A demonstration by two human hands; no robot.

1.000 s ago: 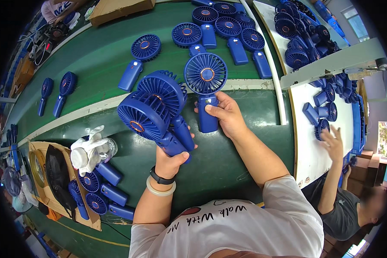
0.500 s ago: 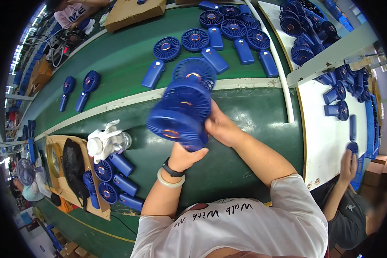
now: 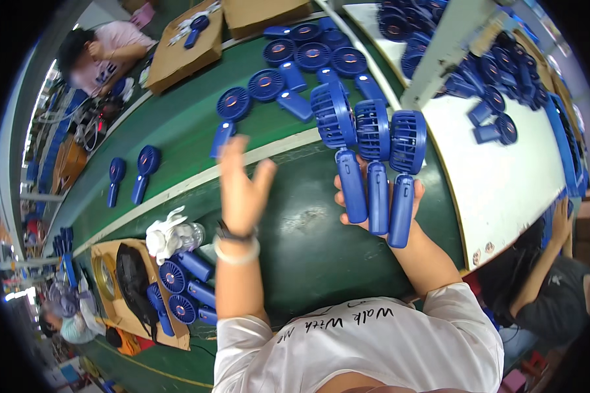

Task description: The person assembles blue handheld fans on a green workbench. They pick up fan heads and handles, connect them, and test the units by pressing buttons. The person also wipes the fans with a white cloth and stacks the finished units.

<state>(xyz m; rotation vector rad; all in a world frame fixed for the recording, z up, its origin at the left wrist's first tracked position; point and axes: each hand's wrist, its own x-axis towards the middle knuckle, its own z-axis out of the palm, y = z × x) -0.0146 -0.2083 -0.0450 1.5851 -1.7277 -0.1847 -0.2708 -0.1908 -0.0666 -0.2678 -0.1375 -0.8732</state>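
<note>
Right hand (image 3: 418, 198) wrapped around the handles of three blue handheld fans (image 3: 377, 196), fingers to their left and thumb to their right. The three stand side by side, heads toward the far side, above the near green work surface (image 3: 295, 268). Left hand (image 3: 242, 196), slightly blurred, has its thumb spread to the right; its fingertips overlap the handle of a single fan (image 3: 234, 103) on the far green belt (image 3: 183, 131), and contact cannot be judged. Farther right on the belt lies a cluster of similar fans (image 3: 313, 56). At near left, a white glove (image 3: 165, 239) drapes over a clear jar (image 3: 194, 234), near a small group of fans (image 3: 172, 277) beside a cardboard piece (image 3: 174, 339). At right, a white table (image 3: 452, 177) bears piled fans (image 3: 498, 75).
</note>
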